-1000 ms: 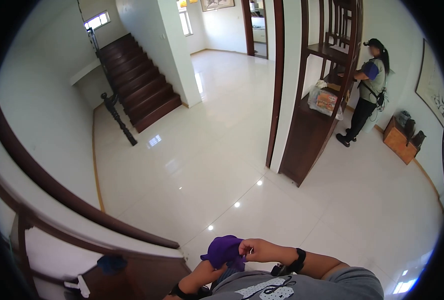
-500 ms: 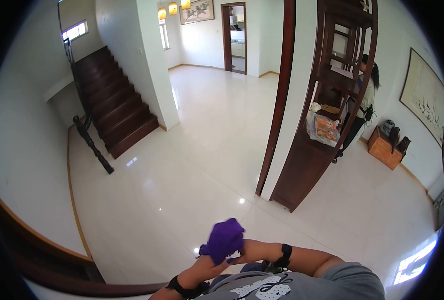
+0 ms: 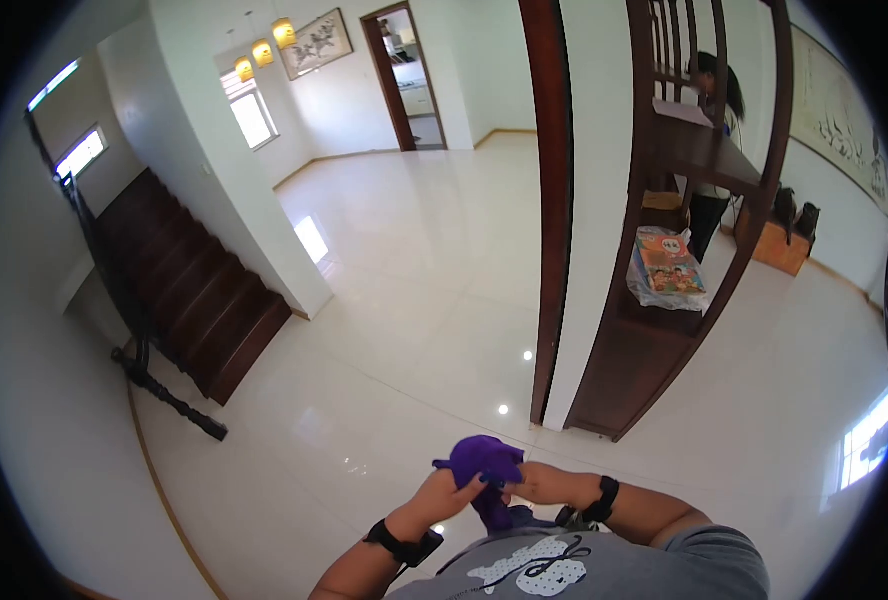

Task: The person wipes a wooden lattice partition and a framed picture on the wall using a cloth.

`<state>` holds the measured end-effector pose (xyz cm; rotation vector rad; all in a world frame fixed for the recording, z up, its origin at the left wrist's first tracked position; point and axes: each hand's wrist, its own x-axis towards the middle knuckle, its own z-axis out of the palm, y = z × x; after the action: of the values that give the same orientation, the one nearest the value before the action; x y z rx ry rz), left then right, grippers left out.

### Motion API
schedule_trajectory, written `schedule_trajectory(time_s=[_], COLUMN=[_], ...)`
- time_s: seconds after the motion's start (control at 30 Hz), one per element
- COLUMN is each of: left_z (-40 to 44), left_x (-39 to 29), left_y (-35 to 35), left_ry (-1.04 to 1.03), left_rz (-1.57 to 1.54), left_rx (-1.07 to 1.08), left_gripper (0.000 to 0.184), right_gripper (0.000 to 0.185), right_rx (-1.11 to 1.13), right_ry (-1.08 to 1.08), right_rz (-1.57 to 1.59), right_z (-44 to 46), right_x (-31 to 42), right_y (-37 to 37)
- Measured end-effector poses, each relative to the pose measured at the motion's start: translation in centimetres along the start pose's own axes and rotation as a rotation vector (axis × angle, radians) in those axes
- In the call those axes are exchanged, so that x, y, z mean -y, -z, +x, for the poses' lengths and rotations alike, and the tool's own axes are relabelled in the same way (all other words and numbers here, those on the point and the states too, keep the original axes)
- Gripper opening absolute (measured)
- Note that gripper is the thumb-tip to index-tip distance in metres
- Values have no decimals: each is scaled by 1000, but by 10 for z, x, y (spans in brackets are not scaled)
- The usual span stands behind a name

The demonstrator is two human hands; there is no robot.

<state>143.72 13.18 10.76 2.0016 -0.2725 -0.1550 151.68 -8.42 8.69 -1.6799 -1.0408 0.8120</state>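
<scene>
Cloth (image 3: pixel 482 462) shifted rightward, ahead of shirt (image 3: pixel 634 562) | my left hand (image 3: pixel 440 497), right hand (image 3: pixel 539 484) both gripping it | judged mid-handling; next move calls for steady fingers

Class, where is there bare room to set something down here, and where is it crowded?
Bare floor lies between staircase and dark post, and right of the shelf unit's base. Crowded: around the bagged book, atop the wooden box, and where left hand and right hand bunch the purple cloth.
</scene>
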Motion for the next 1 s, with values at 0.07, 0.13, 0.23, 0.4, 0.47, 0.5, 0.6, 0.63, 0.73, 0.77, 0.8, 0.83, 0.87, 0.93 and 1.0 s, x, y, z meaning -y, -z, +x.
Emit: schedule_trajectory(time_s=[0.07, 0.13, 0.23, 0.4, 0.47, 0.5, 0.6, 0.63, 0.73, 0.77, 0.8, 0.83, 0.87, 0.93, 1.0], left_z=[40, 82, 134, 215, 250, 268, 331, 352, 410, 437, 458, 480, 501, 538, 565], left_x=[13, 18, 40, 85, 88, 89, 101, 102, 89, 112, 107, 106, 105, 90, 52], left_y=[21, 46, 72, 108, 124, 135, 170, 180, 220, 226, 236, 235, 234, 235, 221], left_ry=[52, -23, -25, 97, 67, 44, 58, 42, -206, -286, -306, -391, -472, -533, -586], left_rz=[-354, -393, -359, -380, -377, -346, -270, -254, -84, -139, -155, -150, -146, -101, -325], left_rx=[-55, -78, -88, -28, -19, 0, 118, 139, 130, 122, 170, 138, 107, 98, 163], left_gripper=[26, 26, 25, 25, 26, 26, 27, 27, 27, 26, 24, 23, 22, 25, 28], right_gripper=[38, 44, 47, 41, 41, 37, 37, 37, 37, 37, 37, 37, 37, 42, 45], right_rx=[-25, -113, -197, -429, -523, -553, -691, -763, -928, -972, -1006, -1036, -1064, -1256, -1419], right_ry=[-31, 39, 18, 5, -27, -25, -107, -108, -44, 29, 92, 150, 204, 209, 253], right_rz=[217, 286, 138, 241, 250, 371, 407, 454, 305, 247, 160, 69, -22, -35, -44], right_z=[24, 49, 70, 93, 103, 109, 133, 141, 163, 168, 175, 183, 190, 195, 192], right_x=[-6, -10, -1, -5, 9, 4, 7, 8, 20, 29, 40, 51, 62, 83, 89], right_y=[34, 69, 124, 185, 202, 208, 233, 239, 270, 281, 293, 303, 310, 316, 322])
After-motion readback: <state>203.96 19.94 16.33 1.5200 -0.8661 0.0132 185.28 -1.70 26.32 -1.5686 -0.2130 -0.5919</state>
